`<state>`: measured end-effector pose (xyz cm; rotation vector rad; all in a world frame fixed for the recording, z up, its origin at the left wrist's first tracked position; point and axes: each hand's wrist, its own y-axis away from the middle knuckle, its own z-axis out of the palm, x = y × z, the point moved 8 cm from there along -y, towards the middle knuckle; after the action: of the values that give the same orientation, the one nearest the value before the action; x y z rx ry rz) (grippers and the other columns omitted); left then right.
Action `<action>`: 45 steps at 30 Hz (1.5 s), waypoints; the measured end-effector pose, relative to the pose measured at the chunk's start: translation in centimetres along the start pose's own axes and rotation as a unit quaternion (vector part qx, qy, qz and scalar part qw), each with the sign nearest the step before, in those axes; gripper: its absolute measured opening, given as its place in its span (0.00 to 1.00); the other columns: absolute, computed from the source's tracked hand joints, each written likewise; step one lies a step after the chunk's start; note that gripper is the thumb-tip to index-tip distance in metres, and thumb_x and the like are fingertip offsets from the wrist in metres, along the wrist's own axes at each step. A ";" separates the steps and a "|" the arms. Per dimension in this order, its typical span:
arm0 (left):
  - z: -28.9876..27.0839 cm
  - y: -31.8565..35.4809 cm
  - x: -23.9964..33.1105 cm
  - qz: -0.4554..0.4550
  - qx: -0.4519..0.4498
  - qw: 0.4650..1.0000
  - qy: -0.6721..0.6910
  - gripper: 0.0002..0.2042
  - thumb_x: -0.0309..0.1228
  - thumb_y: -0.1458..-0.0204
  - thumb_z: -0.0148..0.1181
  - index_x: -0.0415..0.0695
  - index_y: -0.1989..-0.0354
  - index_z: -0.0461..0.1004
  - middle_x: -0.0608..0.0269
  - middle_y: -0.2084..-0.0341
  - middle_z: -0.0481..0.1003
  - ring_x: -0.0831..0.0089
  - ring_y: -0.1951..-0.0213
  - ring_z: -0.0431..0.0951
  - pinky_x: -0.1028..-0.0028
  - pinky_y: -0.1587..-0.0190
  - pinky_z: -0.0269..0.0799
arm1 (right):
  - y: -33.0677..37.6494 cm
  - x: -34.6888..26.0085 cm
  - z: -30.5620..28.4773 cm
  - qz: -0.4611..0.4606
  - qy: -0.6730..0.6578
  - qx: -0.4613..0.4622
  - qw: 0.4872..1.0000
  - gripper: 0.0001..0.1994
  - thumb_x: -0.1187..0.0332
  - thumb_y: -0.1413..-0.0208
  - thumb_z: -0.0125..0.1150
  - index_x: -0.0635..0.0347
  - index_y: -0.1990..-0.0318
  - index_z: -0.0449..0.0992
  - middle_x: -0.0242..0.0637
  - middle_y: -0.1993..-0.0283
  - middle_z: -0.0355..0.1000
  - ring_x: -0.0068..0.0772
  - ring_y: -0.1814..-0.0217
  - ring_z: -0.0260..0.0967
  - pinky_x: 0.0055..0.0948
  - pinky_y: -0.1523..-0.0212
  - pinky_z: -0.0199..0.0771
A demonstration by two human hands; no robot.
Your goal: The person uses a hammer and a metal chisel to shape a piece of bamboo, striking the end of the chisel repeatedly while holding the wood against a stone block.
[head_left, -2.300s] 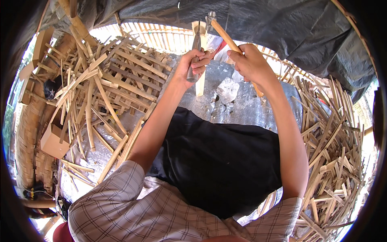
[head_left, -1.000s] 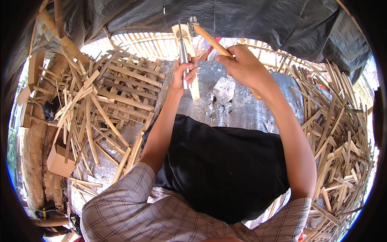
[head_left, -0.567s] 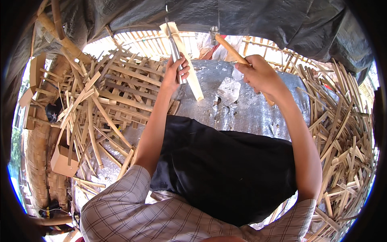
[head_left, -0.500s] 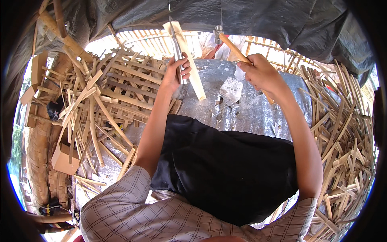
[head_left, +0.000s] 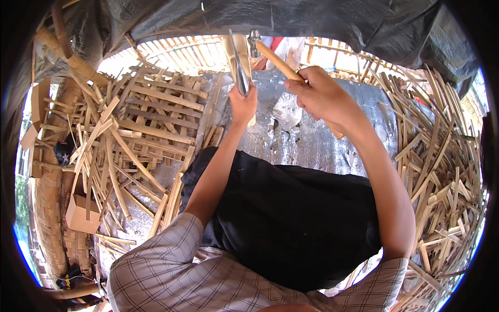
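The left hand [head_left: 243, 104] is raised in front of the person, its grip pressed together around a metal blade [head_left: 240, 70] and a pale bamboo strip [head_left: 238, 52] held upright together; the blade lies flat against the strip. The right hand [head_left: 322, 96] is closed on the wooden handle of a hammer [head_left: 275, 60], whose metal head sits just beside the top of the blade, near the upper edge of the view. Whether head and blade are touching cannot be told.

Judgement on handling: the strip looks light, stiff and prone to split along its grain, so it is best taken low, below the blade, as it is here. The blade is thin, hard and likely sharp-edged; fingers belong on its flat shank. The hammer is top-heavy; the mid-handle hold gives control.

A dark cloth [head_left: 291, 223] covers the lap. Heaps of cut bamboo slats [head_left: 130, 135] lie left and right, with a grey mat [head_left: 317, 145] beyond.
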<state>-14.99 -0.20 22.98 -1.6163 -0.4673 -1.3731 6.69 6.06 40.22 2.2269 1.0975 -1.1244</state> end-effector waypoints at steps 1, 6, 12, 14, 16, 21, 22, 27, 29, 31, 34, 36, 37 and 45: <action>0.5 -0.2 -0.3 -0.012 -0.001 1.000 0.010 0.04 0.23 0.45 0.58 0.35 0.70 0.72 0.69 0.85 0.68 0.84 0.82 0.67 0.75 0.80 0.61 | 0.2 0.4 -0.2 0.013 0.003 0.003 1.000 0.19 0.59 0.36 0.59 0.72 0.68 0.72 0.42 0.78 0.68 0.30 0.80 0.67 0.37 0.78 0.65; 1.5 -2.6 0.7 -0.002 -0.002 0.999 0.047 0.06 0.22 0.43 0.56 0.39 0.73 0.69 0.69 0.87 0.67 0.83 0.87 0.65 0.77 0.85 0.59 | 0.5 2.6 -1.5 0.053 -0.020 0.002 0.998 0.17 0.60 0.35 0.60 0.68 0.68 0.71 0.33 0.80 0.66 0.22 0.81 0.64 0.30 0.82 0.63; 0.0 -4.0 0.5 -0.053 -0.013 0.992 0.111 0.12 0.22 0.41 0.54 0.43 0.77 0.63 0.72 0.88 0.63 0.84 0.89 0.61 0.77 0.87 0.53 | 0.2 4.2 -1.5 0.089 -0.017 -0.033 0.995 0.17 0.56 0.35 0.58 0.64 0.58 0.72 0.30 0.74 0.68 0.18 0.77 0.63 0.23 0.79 0.64; -0.9 -4.2 0.7 -0.065 0.007 0.993 0.103 0.15 0.23 0.40 0.53 0.46 0.79 0.60 0.75 0.88 0.59 0.85 0.89 0.57 0.77 0.87 0.49 | 0.1 3.9 -1.4 0.086 -0.006 -0.033 0.996 0.17 0.56 0.35 0.59 0.64 0.58 0.72 0.31 0.74 0.68 0.18 0.76 0.63 0.23 0.79 0.64; -2.1 -3.6 0.4 -0.079 -0.007 0.989 0.123 0.15 0.23 0.39 0.53 0.46 0.79 0.60 0.75 0.88 0.59 0.84 0.89 0.57 0.77 0.87 0.49 | 0.2 3.4 -0.9 0.074 -0.013 -0.040 0.996 0.17 0.56 0.35 0.59 0.64 0.57 0.72 0.31 0.73 0.68 0.19 0.76 0.64 0.24 0.78 0.65; -4.5 -2.7 1.5 -0.080 -0.022 0.986 0.147 0.15 0.23 0.40 0.53 0.46 0.80 0.59 0.73 0.88 0.58 0.82 0.89 0.58 0.77 0.88 0.50 | 0.3 1.9 -0.4 0.050 -0.015 -0.038 0.998 0.18 0.55 0.35 0.60 0.64 0.55 0.71 0.32 0.72 0.69 0.19 0.75 0.64 0.23 0.78 0.64; -5.3 -2.1 0.8 -0.116 0.003 0.983 0.143 0.18 0.25 0.40 0.52 0.45 0.84 0.59 0.71 0.90 0.59 0.82 0.90 0.57 0.75 0.88 0.51 | 0.4 1.0 -0.2 0.033 -0.010 -0.029 0.999 0.17 0.57 0.35 0.60 0.66 0.59 0.70 0.33 0.74 0.68 0.21 0.76 0.64 0.26 0.79 0.64; -7.0 -1.6 1.3 -0.178 -0.039 0.971 0.157 0.15 0.25 0.42 0.51 0.46 0.81 0.60 0.72 0.89 0.58 0.82 0.89 0.57 0.76 0.87 0.49 | 1.2 -2.2 0.4 -0.021 0.004 0.002 1.000 0.17 0.61 0.36 0.59 0.72 0.65 0.72 0.37 0.77 0.67 0.27 0.78 0.66 0.34 0.79 0.66; -6.9 -1.1 1.9 -0.208 -0.056 0.963 0.160 0.12 0.26 0.40 0.51 0.47 0.78 0.62 0.74 0.88 0.58 0.83 0.89 0.56 0.77 0.88 0.49 | 1.3 -3.0 0.7 -0.050 0.018 -0.003 0.999 0.17 0.62 0.37 0.60 0.73 0.64 0.74 0.41 0.76 0.69 0.29 0.77 0.67 0.35 0.77 0.66; -6.7 -0.4 2.5 -0.236 -0.083 0.954 0.167 0.11 0.25 0.41 0.52 0.47 0.76 0.62 0.73 0.87 0.60 0.84 0.88 0.56 0.76 0.87 0.49 | 1.4 -3.6 1.0 -0.056 0.023 -0.009 0.998 0.17 0.62 0.37 0.60 0.74 0.62 0.75 0.44 0.74 0.70 0.30 0.76 0.67 0.36 0.75 0.66; -6.5 0.2 3.4 -0.261 -0.127 0.943 0.164 0.09 0.26 0.42 0.53 0.47 0.73 0.62 0.73 0.85 0.61 0.84 0.88 0.57 0.76 0.86 0.50 | 1.5 -4.2 1.7 -0.040 0.018 -0.014 0.999 0.18 0.61 0.38 0.60 0.75 0.61 0.76 0.46 0.73 0.71 0.33 0.75 0.68 0.38 0.72 0.67; -6.7 0.2 3.2 -0.274 -0.160 0.931 0.178 0.08 0.26 0.42 0.54 0.48 0.71 0.63 0.73 0.84 0.61 0.85 0.87 0.57 0.77 0.85 0.51 | 1.5 -4.8 2.3 -0.040 0.014 -0.009 0.999 0.18 0.61 0.38 0.60 0.74 0.63 0.75 0.46 0.73 0.72 0.34 0.74 0.69 0.40 0.69 0.68; -6.0 0.3 3.6 -0.280 -0.164 0.931 0.169 0.08 0.25 0.42 0.54 0.48 0.71 0.63 0.73 0.84 0.61 0.85 0.87 0.57 0.77 0.85 0.51 | 1.2 -4.5 1.9 -0.058 0.025 0.012 0.998 0.18 0.60 0.38 0.60 0.74 0.63 0.75 0.47 0.73 0.72 0.36 0.74 0.70 0.41 0.68 0.69; -5.7 3.8 6.0 -0.344 -0.212 0.908 0.113 0.08 0.26 0.39 0.55 0.51 0.68 0.63 0.75 0.85 0.60 0.85 0.87 0.56 0.78 0.87 0.49 | 0.3 -6.3 1.2 -0.143 0.088 0.080 0.983 0.19 0.59 0.36 0.58 0.72 0.66 0.75 0.56 0.72 0.73 0.53 0.69 0.73 0.45 0.65 0.69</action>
<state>-13.47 -8.41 26.58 -1.6658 -0.6688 -2.2965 4.04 2.19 44.63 2.3836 1.4874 -1.1836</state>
